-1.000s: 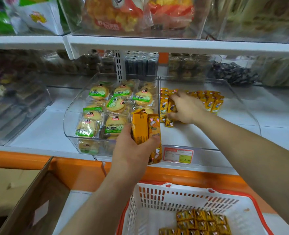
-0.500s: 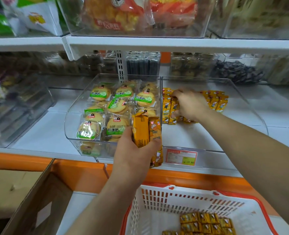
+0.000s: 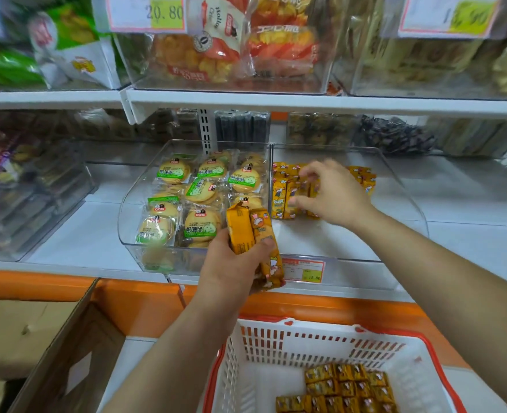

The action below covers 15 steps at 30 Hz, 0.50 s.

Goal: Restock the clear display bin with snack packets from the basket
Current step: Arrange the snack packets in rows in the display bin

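The clear display bin sits on the middle shelf with a row of orange snack packets standing at its back left. My right hand is inside the bin, fingers spread and loosely bent over that row, thumb touching a packet. My left hand grips a small stack of the same orange packets in front of the bin's left corner. Below, the white basket with a red rim holds several more orange packets in its bottom.
A neighbouring clear bin on the left holds round biscuit packs. A price label hangs on the display bin's front. An open cardboard box stands at lower left. The upper shelf with snack bags overhangs.
My right hand has let its fingers spread and drawn slightly back over the row of packets in the bin. My left hand still holds its stack in the same place.
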{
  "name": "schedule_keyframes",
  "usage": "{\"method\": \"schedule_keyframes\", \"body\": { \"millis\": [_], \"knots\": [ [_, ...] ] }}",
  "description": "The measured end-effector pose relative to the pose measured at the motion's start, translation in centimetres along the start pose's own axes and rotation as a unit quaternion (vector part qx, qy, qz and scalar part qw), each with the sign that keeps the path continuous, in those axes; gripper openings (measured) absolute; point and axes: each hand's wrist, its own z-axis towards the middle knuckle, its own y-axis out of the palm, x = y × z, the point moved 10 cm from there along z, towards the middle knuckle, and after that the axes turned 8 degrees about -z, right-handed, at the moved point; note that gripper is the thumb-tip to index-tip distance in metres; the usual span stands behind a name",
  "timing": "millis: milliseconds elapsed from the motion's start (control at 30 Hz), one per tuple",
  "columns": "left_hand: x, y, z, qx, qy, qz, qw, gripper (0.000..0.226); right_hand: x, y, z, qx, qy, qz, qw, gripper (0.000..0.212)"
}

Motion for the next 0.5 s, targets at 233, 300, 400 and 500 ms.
{"method": "schedule_keyframes", "body": {
  "millis": [233,300,400,500],
  "knots": [
    [-1.3,4.5,-3.0,-0.142,-0.021,0.039,0.989,0.026,-2.2,-0.8,-13.6,-0.137,0.122,0.457,0.871,0.022],
    [-1.6,5.8,-4.1,-0.178,-0.014,0.060,0.982,0.017,-1.9,-0.7,-15.2,-0.155,0.144,0.469,0.857,0.025],
    [-2.4,7.0,-5.2,-0.207,-0.028,0.048,0.977,0.014,-1.7,-0.5,-16.4,-0.189,0.133,0.489,0.841,0.016],
    [-3.0,7.0,-5.5,-0.181,-0.040,0.035,0.982,0.019,-0.1,-1.1,-16.7,-0.148,0.163,0.539,0.813,0.027]
  ]
}}
